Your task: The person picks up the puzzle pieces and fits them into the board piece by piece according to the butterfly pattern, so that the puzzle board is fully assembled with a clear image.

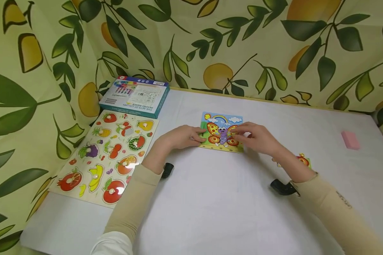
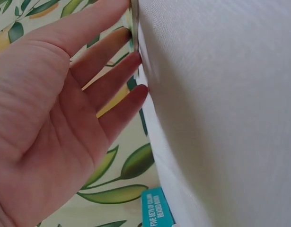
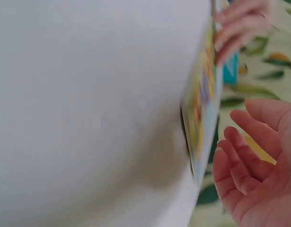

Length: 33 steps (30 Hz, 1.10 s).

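A small square butterfly picture puzzle point(image 1: 222, 132) lies flat on the white table, showing a purple body, red and yellow wings, a rainbow and a sun. At its left edge rests my left hand point(image 1: 183, 137), fingers fairly straight and fingertips on the board. My right hand point(image 1: 256, 137) hovers by the puzzle's right side with fingers loosely bent. In the right wrist view that hand point(image 3: 263, 161) holds nothing and stands apart from the board point(image 3: 204, 99). A colourful red and yellow piece point(image 1: 303, 160) lies partly hidden beneath my right forearm.
A fruit knob puzzle board point(image 1: 154, 122) lies on the left of the table. Behind it is a teal and white box point(image 1: 134, 95) with printed text. A pink block point(image 1: 350, 140) sits at the right. Leaf-patterned cloth point(image 1: 178, 42) hangs behind the table.
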Tool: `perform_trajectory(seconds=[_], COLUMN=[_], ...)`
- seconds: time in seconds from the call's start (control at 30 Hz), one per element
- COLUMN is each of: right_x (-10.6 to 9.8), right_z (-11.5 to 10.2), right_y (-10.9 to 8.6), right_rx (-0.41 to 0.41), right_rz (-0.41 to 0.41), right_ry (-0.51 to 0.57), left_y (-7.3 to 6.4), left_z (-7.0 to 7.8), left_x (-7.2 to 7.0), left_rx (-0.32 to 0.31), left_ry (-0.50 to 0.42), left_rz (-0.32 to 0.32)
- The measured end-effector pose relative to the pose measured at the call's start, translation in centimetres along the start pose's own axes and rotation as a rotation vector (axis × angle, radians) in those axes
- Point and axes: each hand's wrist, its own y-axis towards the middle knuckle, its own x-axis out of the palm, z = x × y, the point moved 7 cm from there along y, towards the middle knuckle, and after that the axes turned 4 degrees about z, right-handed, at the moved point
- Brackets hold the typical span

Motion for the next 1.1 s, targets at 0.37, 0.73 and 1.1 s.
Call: perform_trajectory(seconds=[0.37, 0.73, 1.1], right_x=[-5.7, -5.4, -5.3], right_z=[6.8, 8.9, 9.1], right_y=[-9.0, -11.9, -11.5], right_rx=[0.254, 0.193, 0.157], right_rz=[-0.048, -0.05, -0.027], right_ry=[-0.137, -0.154, -0.14], left_y=[0.0, 0.0, -0.3], left_z=[-0.1, -0.2, -0.5], left_x=[0.1, 0.4, 0.7], left_rx=[-0.004, -0.001, -0.017], left_ry=[-0.016, -0.042, -0.037], left_rz=[0.016, 0.016, -0.008])
